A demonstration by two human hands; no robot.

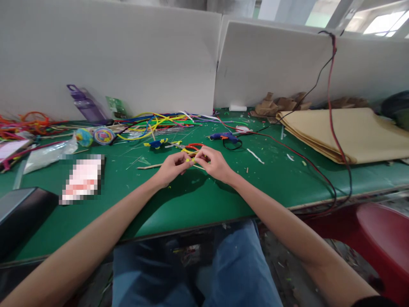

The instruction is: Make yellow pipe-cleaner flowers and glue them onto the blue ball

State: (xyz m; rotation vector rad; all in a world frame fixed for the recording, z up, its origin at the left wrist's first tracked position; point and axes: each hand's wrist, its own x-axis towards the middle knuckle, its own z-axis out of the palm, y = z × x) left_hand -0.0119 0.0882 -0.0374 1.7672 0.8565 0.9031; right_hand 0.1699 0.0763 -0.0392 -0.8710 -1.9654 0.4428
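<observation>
My left hand (174,167) and my right hand (213,163) meet over the middle of the green table, fingertips pinched together. Between them is a small yellow fuzzy piece (191,160), perhaps pipe cleaner; its full shape is hidden by my fingers. Just behind my hands lie scissors with orange-red handles (194,146). A blue and yellow fuzzy piece on a stick (156,143) rests to their left. Below my left hand, a thin wooden stick (148,166) lies on the table. Behind my right hand is a blue glue gun (225,137) with an orange trigger.
Pipe cleaners (156,123) in many colours lie along the back, near a purple bottle (84,104). A dark box (27,219) stands at the left front. Brown paper sheets (332,134) cover the right, with a red and black cable (334,106) hanging in front. A red stool (383,234) stands at right.
</observation>
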